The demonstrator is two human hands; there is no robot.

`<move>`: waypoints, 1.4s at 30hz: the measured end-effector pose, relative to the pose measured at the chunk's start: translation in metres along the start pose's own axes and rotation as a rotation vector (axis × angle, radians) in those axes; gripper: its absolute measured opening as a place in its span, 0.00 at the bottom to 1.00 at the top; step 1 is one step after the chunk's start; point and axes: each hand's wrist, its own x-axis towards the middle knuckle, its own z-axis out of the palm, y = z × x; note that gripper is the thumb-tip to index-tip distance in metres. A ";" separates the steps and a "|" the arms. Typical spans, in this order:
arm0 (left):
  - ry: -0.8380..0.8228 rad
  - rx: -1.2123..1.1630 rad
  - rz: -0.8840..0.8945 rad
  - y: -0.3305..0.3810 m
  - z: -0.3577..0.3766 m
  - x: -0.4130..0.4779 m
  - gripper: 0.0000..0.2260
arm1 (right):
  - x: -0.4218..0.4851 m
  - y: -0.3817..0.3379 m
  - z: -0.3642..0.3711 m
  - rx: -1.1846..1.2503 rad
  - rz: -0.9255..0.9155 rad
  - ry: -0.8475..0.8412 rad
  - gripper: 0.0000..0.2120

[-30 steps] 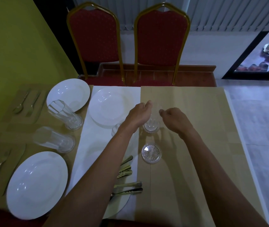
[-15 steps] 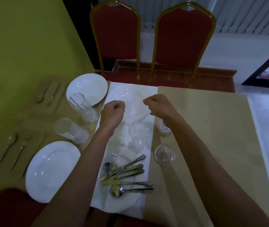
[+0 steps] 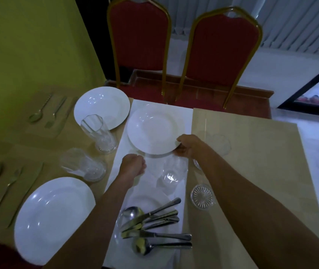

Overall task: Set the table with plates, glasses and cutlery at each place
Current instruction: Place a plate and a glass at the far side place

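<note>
Gripping the near-right rim of the glossy round white plate (image 3: 154,129): right hand (image 3: 190,146), fingers curled round the edge. The plate is over the white runner (image 3: 185,117), far centre of the table; can't tell if it's lifted. Left hand (image 3: 133,166) is a closed fist just off the plate's near-left edge, nothing visible in it. Clear faceted tumbler (image 3: 172,171) sits between the forearms. Shiny steel cutlery pile (image 3: 154,226) lies nearer on the runner. Ribbed glass disc (image 3: 202,196) rests on the tan mat (image 3: 252,152).
</note>
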 end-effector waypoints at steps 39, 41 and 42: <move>-0.442 0.111 0.131 -0.009 0.195 -0.175 0.06 | -0.070 0.032 -0.238 0.435 -0.316 0.302 0.14; -0.409 0.158 0.116 -0.023 0.203 -0.168 0.05 | -0.052 0.037 -0.237 0.415 -0.288 0.288 0.17; -0.393 0.192 0.122 -0.028 0.206 -0.165 0.05 | -0.042 0.038 -0.236 0.401 -0.267 0.284 0.19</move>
